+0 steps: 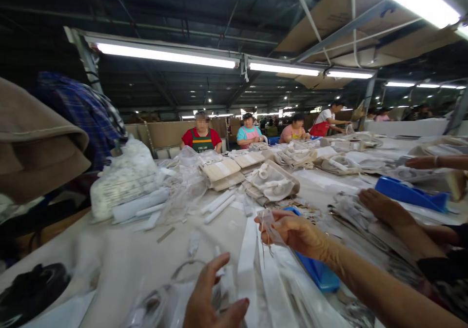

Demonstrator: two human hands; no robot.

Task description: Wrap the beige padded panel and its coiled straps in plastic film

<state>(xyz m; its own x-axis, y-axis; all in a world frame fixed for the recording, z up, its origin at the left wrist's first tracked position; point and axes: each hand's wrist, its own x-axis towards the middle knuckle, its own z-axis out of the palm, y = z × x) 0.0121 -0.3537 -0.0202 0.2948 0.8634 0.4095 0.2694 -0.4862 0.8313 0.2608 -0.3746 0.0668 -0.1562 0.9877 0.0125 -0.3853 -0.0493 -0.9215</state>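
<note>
My left hand (210, 296) hovers low over clear plastic bags (161, 303) at the near table edge, fingers spread apart with nothing in them. My right hand (294, 230) is raised above the table, pinching a small clear packet (268, 221) with thin strings hanging from it. White strips (248, 264) lie on the table between my hands. A blue tray (318, 272) sits under my right wrist.
Another person's arm (393, 218) reaches in from the right, by a blue tray (409, 194). Stacks of beige and white goods (270, 182) and a large bag of white parts (124, 182) cover the long table. Several workers (201, 135) sit along the far side.
</note>
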